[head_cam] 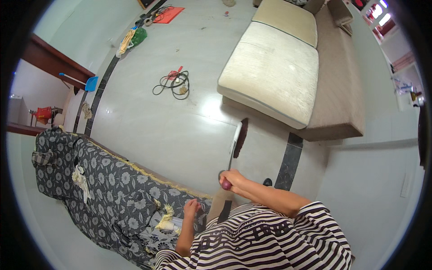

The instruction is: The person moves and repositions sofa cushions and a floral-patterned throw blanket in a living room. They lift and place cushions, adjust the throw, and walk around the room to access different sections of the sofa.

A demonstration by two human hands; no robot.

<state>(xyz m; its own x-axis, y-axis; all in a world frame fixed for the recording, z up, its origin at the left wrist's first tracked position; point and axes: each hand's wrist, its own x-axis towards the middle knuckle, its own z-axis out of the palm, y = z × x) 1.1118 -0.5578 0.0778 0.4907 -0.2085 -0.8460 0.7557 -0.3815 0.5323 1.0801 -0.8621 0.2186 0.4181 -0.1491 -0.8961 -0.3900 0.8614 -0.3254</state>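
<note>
My right hand is closed around the handle of a broom, near its rounded purple end. From my grip the pale handle runs down to the dark reddish-brown bristles on the tiled floor, just off the corner of the beige sofa. My left hand is held apart from the broom, beside the edge of a sofa covered with a dark floral cloth; its fingers look loosely curled, with nothing visible in them.
Coiled black cable with a red item lies mid-floor. A blue dustpan stands by the doorway at left. Farther off are a green bag and a red sheet with cables. White cloth rests on the covered sofa.
</note>
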